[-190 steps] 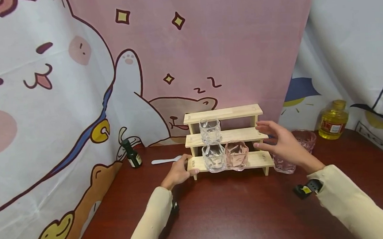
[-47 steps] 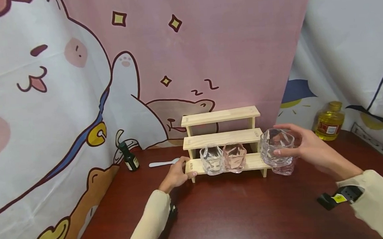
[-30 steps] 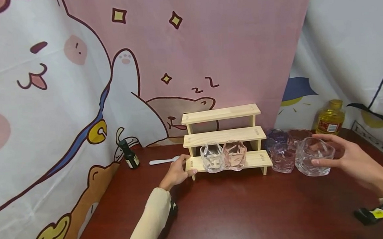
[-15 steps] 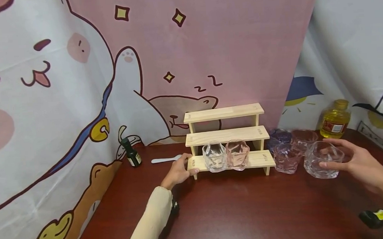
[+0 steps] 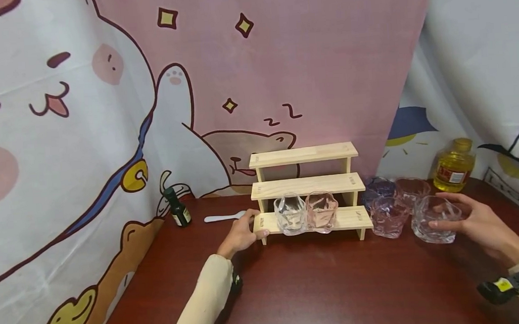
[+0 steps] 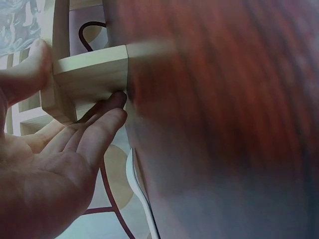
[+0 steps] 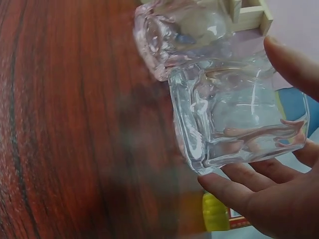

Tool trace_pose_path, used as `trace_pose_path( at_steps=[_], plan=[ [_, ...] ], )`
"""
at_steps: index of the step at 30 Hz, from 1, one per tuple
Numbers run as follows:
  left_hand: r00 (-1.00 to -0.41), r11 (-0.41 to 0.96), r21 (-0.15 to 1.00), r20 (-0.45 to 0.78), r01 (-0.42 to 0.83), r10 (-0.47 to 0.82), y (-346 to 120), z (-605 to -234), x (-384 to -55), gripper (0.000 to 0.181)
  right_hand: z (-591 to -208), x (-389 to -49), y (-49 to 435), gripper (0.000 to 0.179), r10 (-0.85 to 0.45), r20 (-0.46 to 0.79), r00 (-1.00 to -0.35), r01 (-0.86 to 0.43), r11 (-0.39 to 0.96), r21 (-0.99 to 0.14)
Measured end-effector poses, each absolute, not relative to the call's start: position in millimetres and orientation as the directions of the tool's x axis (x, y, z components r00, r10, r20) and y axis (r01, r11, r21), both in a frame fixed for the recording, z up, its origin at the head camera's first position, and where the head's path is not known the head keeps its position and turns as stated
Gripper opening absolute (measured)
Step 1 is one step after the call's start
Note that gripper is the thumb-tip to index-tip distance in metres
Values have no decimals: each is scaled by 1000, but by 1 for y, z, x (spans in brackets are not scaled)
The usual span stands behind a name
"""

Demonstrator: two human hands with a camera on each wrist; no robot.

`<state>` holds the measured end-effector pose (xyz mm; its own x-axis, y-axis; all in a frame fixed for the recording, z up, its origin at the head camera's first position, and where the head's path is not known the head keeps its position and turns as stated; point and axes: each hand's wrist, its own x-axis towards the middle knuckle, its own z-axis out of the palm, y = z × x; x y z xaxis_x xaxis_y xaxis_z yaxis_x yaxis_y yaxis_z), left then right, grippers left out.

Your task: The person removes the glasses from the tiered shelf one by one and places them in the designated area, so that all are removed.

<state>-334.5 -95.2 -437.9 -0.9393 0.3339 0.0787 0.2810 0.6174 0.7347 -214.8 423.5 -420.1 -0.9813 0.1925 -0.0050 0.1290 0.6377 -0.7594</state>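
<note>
In the head view, my left hand (image 5: 240, 234) grips the left end of a three-step wooden rack (image 5: 307, 185). In the left wrist view its thumb lies on the lowest step and its fingers (image 6: 99, 134) reach along the side support. On that step a clear glass (image 5: 291, 215) and a pinkish glass (image 5: 322, 212) stand side by side. My right hand (image 5: 477, 220) holds another clear glass (image 5: 437, 220) upright at the tabletop, right of the rack. The right wrist view has the thumb at one side of this glass (image 7: 234, 112) and fingers at the other.
Left of the held glass stand a pink glass (image 5: 389, 218), a second pink one (image 5: 413, 191) and a bluish-purple glass (image 5: 378, 190). A yellow oil bottle (image 5: 453, 167) is behind. On the left are a white spoon (image 5: 222, 217) and a small dark green bottle (image 5: 177, 209).
The clear glass from the middle step has been taken by my right hand, carried right and lowered beside the pink glasses. My left hand has kept its grip on the rack.
</note>
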Motion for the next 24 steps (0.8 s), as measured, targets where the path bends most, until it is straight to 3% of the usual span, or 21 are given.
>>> trace_pose_path(
  at_steps=[5, 24],
  plan=[
    [-939, 611, 743, 69, 273, 336, -95, -440, -331, 56, -424, -214, 425, 106, 165, -51, -985, 144, 621, -770],
    [-935, 631, 725, 51, 276, 350, -94, -431, -334, 55, -426, -228, 428, 107, 185, -16, -983, 126, 602, -788]
  ],
)
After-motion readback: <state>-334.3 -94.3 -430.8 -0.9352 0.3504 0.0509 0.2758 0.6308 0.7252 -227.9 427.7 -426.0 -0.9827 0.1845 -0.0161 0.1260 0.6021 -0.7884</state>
